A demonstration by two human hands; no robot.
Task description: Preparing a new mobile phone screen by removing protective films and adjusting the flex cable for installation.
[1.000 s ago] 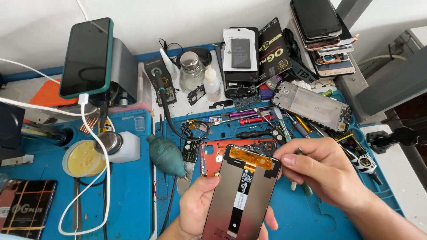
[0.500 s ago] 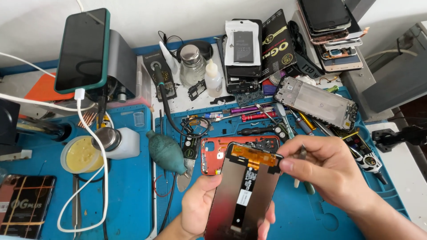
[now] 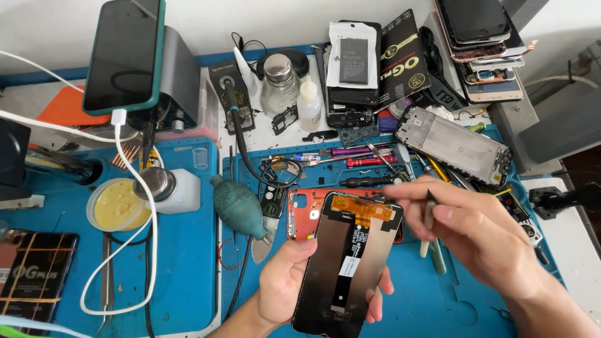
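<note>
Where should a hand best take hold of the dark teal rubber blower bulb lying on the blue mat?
Probably around the fat round body of the blower bulb, coming from above. It lies on its side on the blue mat, nozzle tapering toward the lower right; the wide upper-left part offers the fullest grip, with open mat on its left.

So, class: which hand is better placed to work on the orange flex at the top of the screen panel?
Probably the right hand: it holds a thin tool beside the orange flex, while the left hand grips the screen panel.

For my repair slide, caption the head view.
Left hand holds a black phone display panel; right hand grips thin tweezers above a blue work mat.
</note>
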